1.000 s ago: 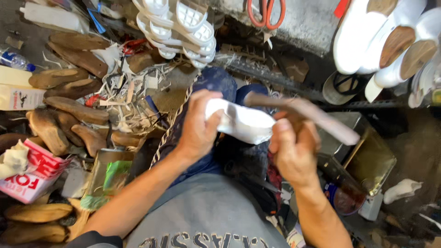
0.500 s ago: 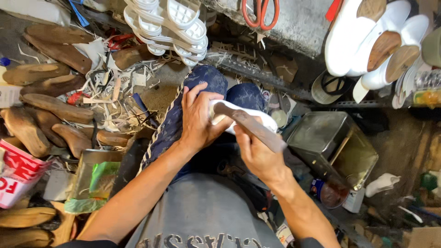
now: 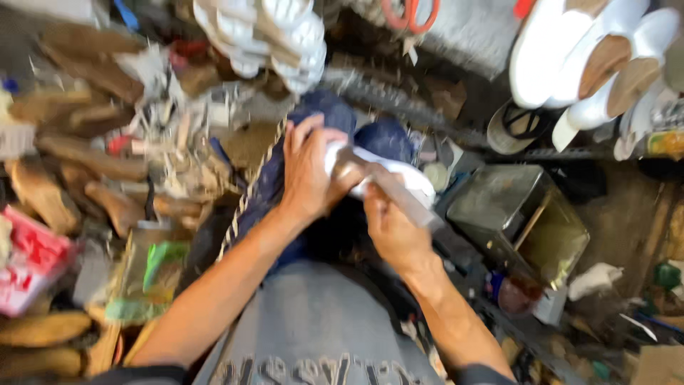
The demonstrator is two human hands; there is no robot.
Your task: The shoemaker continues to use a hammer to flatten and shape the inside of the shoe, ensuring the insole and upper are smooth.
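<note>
The small white shoe (image 3: 388, 178) lies across the person's lap over the blue denim knees (image 3: 356, 135), its long axis running from upper left to lower right. The left hand (image 3: 310, 171) is wrapped around its near end, fingers curled shut on it. The right hand (image 3: 392, 228) is closed around the handle of a long flat wooden tool (image 3: 388, 192), which slants the same way across the shoe and touches it.

Around the seat is a cluttered workshop floor: brown wooden shoe lasts (image 3: 85, 167) piled to the left, a dull metal box (image 3: 516, 221) just to the right, white shoes (image 3: 591, 57) stacked above it, and red-handled scissors (image 3: 410, 13) hanging on the grey wall.
</note>
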